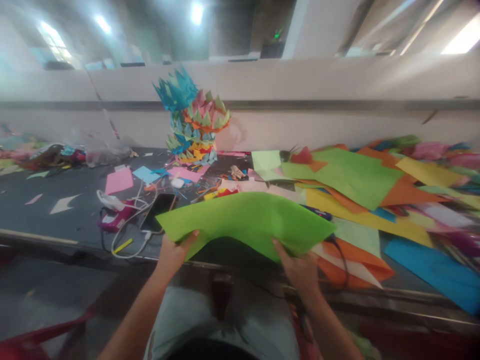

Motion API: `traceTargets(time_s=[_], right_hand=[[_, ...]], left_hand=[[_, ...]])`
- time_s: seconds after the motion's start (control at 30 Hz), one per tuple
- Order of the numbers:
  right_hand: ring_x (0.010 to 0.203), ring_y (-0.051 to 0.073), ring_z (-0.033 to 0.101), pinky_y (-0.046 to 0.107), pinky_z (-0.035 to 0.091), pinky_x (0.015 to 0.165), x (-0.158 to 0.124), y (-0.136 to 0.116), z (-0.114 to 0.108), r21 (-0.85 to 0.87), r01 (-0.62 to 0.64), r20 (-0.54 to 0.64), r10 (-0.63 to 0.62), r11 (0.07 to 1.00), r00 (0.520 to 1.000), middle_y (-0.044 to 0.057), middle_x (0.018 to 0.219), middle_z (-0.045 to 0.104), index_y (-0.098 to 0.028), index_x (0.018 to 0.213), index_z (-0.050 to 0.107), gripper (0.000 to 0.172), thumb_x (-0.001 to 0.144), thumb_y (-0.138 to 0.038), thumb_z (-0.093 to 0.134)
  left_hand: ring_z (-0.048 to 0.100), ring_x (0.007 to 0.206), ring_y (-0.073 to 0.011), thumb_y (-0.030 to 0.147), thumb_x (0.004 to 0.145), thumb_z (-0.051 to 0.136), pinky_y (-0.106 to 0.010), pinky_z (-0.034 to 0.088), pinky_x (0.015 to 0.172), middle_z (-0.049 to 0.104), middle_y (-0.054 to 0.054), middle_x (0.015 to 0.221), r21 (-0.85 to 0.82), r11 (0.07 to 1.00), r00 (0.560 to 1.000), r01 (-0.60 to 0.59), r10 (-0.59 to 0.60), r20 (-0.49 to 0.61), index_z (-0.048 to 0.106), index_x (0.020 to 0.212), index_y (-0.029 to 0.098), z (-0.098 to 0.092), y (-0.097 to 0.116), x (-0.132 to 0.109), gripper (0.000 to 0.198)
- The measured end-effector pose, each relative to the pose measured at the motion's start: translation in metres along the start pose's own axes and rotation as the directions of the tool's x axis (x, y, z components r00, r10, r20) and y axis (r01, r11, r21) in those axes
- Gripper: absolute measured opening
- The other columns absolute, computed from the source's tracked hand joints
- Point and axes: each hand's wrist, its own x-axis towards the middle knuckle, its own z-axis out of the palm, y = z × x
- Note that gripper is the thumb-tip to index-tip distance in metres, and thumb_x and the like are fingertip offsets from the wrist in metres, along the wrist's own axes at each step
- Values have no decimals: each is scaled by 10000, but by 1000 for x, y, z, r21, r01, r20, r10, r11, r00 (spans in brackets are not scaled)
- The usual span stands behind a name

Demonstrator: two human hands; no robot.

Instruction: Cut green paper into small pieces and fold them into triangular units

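Note:
A large sheet of bright green paper [240, 215] is stretched between my hands above the table's front edge, its middle bowed upward. My left hand [178, 250] grips the sheet near its left end, thumb on top and fingers hidden underneath. Near the right end, my right hand [296, 260] pinches it the same way. Just left of the sheet lies a smartphone [159, 212] with a white cable [127, 250] around it. Behind the sheet's right part, a dark pen-like tool [318, 212] partly shows.
Pointed folded-paper crowns in several colours form a stack [193, 120] by the wall. Loose coloured sheets [360, 175] cover the table's right side. At left are a magenta power block [118, 217], a pink paper piece [119, 180] and a clear plastic bag [107, 150]. Scraps litter the dark tabletop [86, 187].

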Motion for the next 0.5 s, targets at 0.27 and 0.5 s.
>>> traceTargets(time_s=[0.27, 0.5], right_hand=[[744, 271, 698, 393, 572, 737, -11, 2, 11, -26, 53, 16, -52, 998, 999, 65, 795, 736, -194, 757, 731, 139, 705, -288, 642], [729, 260, 699, 378, 576, 730, -15, 3, 12, -71, 106, 23, -105, 992, 994, 57, 793, 736, -194, 789, 734, 138, 710, -270, 650]], left_hand=[[665, 873, -254, 327, 691, 655, -310, 542, 758, 726, -83, 872, 54, 998, 999, -41, 42, -14, 695, 850, 135, 8, 12, -13, 253], [665, 875, -253, 326, 706, 642, -309, 538, 766, 723, -86, 897, 72, 995, 997, -71, 73, -34, 695, 864, 135, 14, 19, -20, 253]])
